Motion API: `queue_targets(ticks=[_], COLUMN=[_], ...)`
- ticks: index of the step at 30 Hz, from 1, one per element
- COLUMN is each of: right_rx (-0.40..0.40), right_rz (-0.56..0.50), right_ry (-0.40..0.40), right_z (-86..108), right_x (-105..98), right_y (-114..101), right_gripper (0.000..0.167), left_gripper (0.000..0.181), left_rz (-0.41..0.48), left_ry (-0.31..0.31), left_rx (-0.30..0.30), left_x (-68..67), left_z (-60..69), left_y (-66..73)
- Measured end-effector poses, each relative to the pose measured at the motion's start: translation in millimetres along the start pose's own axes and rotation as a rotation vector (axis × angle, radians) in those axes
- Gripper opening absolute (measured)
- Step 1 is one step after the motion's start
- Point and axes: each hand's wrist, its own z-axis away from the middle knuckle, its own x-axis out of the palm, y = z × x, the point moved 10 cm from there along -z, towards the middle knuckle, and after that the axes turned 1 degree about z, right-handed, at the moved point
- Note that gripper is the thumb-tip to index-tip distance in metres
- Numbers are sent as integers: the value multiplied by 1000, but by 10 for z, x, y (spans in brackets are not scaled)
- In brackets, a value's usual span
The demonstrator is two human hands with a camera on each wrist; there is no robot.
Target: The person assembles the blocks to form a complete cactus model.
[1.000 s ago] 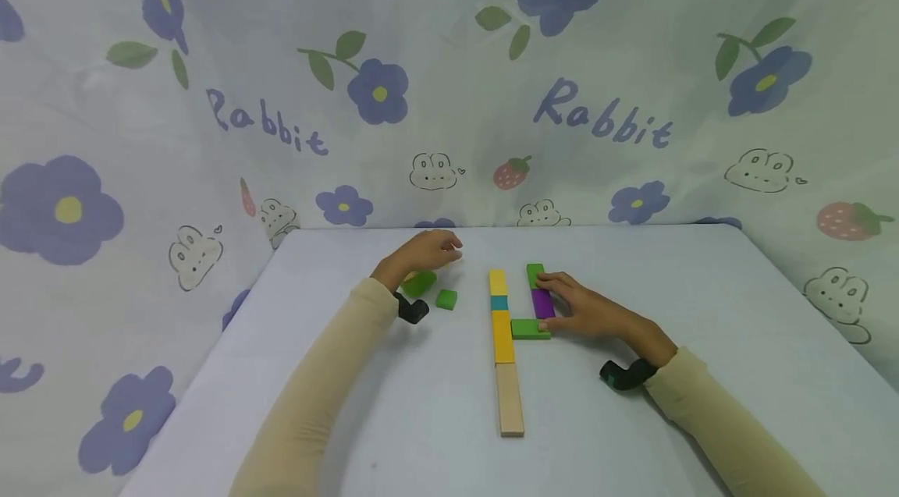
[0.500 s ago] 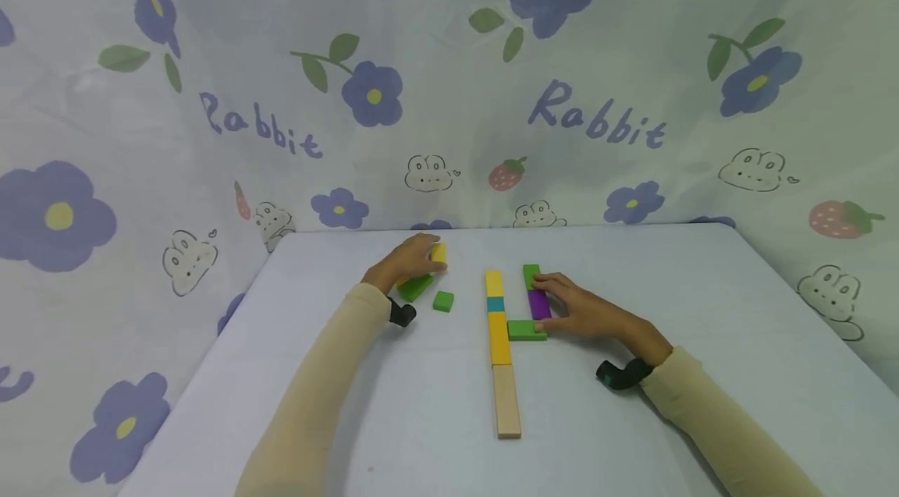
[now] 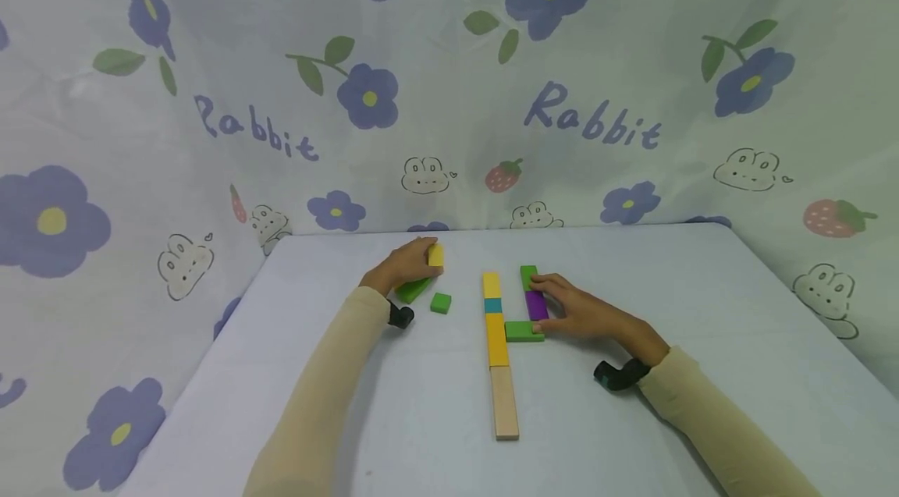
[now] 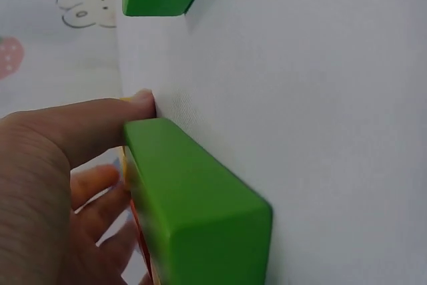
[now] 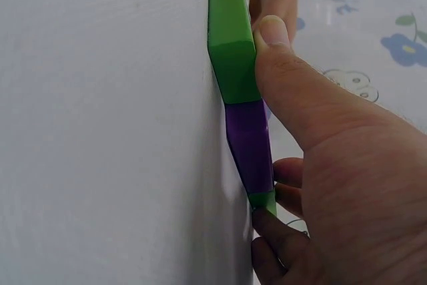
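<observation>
My left hand (image 3: 403, 264) pinches a yellow block (image 3: 436, 257) between thumb and fingers at the back left. Beside that hand (image 4: 37, 178) lies a long green block (image 4: 200, 198) in the left wrist view; most of the yellow one is hidden there. My right hand (image 3: 586, 311) has its thumb on a flat green block (image 3: 520, 331) and its fingertips by the seam of a purple block (image 3: 537, 306) and another green block (image 3: 528, 275). In the right wrist view, the thumb of that hand (image 5: 353, 145) touches the near green block (image 5: 232, 25).
A column runs toward the front: yellow block (image 3: 491, 284), blue block (image 3: 493, 306), longer yellow block (image 3: 496, 341), plain wooden block (image 3: 504, 403). The flat green block adjoins its right side. A small green block (image 3: 441, 303) lies left of it on the white table (image 3: 421, 419).
My left hand has moved slightly back left and lower, and now pinches the yellow block, which was not visible in its fingers one second ago. My right hand has stayed on the blocks.
</observation>
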Motion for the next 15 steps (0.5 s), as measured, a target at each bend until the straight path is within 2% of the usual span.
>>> queue_targets(ticks=[6,15], right_rx=[-16,-20], right_rz=[12,8], right_ry=[8,3], right_z=[-7,-2], right_x=[-21,-1], right_y=[-30,-15], right_gripper=[89,89], left_gripper=[76,73], left_rz=[34,56], left_ry=[14,5], left_rx=[36,28], left_x=[-22,-19], left_z=[-25,-19], left_y=[-39,-69])
